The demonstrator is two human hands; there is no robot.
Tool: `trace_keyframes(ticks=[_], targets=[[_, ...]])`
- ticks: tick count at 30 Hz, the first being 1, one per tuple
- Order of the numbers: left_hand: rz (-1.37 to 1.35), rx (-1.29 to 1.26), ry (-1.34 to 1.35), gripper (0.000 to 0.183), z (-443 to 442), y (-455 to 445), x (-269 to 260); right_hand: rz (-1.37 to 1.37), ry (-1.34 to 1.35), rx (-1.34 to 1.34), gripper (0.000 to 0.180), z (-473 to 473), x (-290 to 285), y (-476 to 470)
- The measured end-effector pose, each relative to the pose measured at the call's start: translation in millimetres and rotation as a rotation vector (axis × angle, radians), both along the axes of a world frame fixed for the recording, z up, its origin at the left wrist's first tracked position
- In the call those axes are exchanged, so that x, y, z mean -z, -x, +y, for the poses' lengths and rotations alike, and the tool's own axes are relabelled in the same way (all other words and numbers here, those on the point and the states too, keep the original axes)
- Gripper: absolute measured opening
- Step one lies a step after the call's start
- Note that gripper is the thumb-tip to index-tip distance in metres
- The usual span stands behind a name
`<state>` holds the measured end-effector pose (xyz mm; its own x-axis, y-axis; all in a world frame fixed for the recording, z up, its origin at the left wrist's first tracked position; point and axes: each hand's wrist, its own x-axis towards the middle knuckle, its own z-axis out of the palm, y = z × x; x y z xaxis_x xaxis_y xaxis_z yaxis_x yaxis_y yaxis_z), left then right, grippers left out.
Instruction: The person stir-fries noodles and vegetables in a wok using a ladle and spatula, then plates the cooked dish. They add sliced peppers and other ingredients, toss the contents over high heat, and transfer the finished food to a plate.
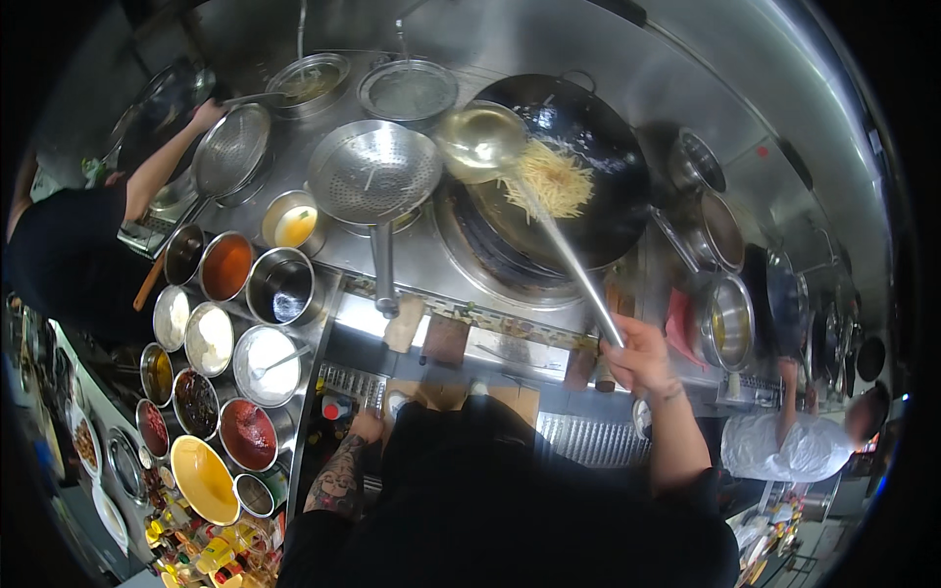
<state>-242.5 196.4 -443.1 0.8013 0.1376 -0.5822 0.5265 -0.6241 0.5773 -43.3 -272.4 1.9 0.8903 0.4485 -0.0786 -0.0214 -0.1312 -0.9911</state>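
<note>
My right hand grips the metal handle of a large ladle, which is held out over the left edge of a black wok. Pale shredded strips of food lie in the wok, close to the ladle's bowl. My left hand hangs low beside my body, near the counter's front; its fingers are mostly hidden, and I cannot tell if it holds anything. Left of the wok a perforated metal strainer rests over a container, its handle pointing towards me.
Metal pots of sauces, powders and pastes stand at the left, with a yellow bowl and bottles. A co-worker's arm is beyond them, near a mesh strainer. Metal bowls stand at the right; another person is farther right.
</note>
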Motion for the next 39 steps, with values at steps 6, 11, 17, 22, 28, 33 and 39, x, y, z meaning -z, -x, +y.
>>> trace_keyframes(ticks=[6,11,17,22,28,33,39], targets=[[-0.225,0.082,-0.068,0.023,-32,-46,-25,0.180,0.296,0.545,0.056,-22,41,-1],[-0.276,0.041,0.232,0.021,-61,-66,-131,0.241,-0.117,0.139,0.062,52,29,-6],[-0.855,-0.364,1.140,0.044,-80,-95,-338,0.473,-0.328,-0.525,0.059,222,31,27],[-0.936,-1.099,0.735,0.027,-5,-17,-367,0.192,0.305,-0.944,0.050,361,47,17],[-0.740,-1.042,0.532,0.032,89,110,-382,0.083,0.593,-0.616,0.029,460,142,1],[-0.717,-1.042,0.785,0.038,105,144,-384,-0.169,-0.011,-0.432,0.008,525,131,25],[-0.570,-0.948,0.529,0.032,116,136,-377,-0.821,0.137,-0.741,0.013,571,87,10]])
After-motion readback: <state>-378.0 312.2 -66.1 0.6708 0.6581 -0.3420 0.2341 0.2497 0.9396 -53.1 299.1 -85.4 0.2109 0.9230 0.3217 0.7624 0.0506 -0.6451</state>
